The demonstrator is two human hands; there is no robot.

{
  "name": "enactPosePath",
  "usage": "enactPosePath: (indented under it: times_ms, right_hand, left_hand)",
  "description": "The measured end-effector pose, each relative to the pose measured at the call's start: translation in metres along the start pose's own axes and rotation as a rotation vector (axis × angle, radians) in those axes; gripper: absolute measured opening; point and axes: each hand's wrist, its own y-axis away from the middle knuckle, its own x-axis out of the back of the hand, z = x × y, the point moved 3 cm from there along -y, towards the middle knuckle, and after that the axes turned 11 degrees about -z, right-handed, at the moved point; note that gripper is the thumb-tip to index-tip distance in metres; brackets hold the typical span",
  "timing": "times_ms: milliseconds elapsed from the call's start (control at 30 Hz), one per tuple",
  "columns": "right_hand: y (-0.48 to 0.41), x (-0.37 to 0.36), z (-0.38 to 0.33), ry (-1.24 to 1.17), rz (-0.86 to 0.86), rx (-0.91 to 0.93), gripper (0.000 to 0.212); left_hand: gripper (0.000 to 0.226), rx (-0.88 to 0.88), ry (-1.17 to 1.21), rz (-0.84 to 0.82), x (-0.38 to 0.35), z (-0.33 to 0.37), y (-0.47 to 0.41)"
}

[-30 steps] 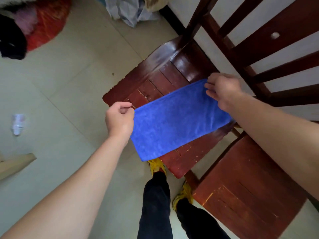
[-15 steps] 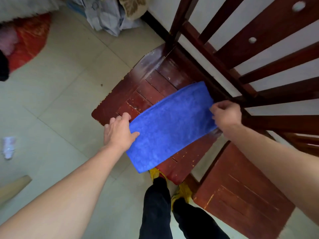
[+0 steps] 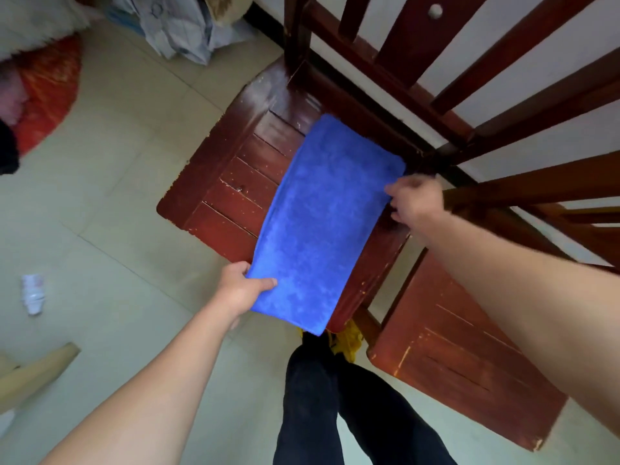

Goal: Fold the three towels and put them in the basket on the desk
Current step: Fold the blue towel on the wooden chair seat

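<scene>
A blue towel, folded into a long strip, lies flat on the seat of a dark red wooden chair; its near end hangs over the seat's front edge. My left hand grips the towel's near left corner, thumb on top. My right hand is at the towel's far right edge, fingers spread and blurred, touching or just off the cloth. No basket, desk or other towel is in view.
A second red wooden chair seat stands to the right, the chair backs beyond. My legs and yellow shoes are below the towel. On the tiled floor lie a white bottle, crumpled cloth and a red mat.
The towel went from held in the air to laid flat on the seat and turned lengthwise. My left hand moved to its near corner; my right hand loosened at the far edge.
</scene>
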Motion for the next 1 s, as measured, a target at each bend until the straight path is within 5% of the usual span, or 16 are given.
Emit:
enactPosePath:
  times_ms: [200, 367, 600, 800, 1000]
  right_hand:
    - [0.109, -0.051, 0.107, 0.021, -0.454, -0.385, 0.033]
    - [0.142, -0.076, 0.155, -0.291, -0.640, -0.504, 0.040]
    - [0.158, -0.073, 0.168, -0.409, -0.355, -0.405, 0.019]
    - [0.193, -0.064, 0.134, -0.473, -0.058, -0.317, 0.025]
    - [0.188, -0.039, 0.072, -0.779, -0.153, -0.293, 0.015]
  left_hand:
    - [0.026, 0.110, 0.386, -0.155, -0.014, -0.016, 0.038]
    - [0.024, 0.128, 0.461, -0.287, -0.014, -0.024, 0.054]
    - [0.015, 0.193, 0.247, -0.124, 0.001, -0.053, 0.050]
    - [0.032, 0.063, 0.116, -0.039, 0.011, -0.023, 0.084]
    - [0.014, -0.061, 0.224, -0.184, 0.015, 0.056, 0.090]
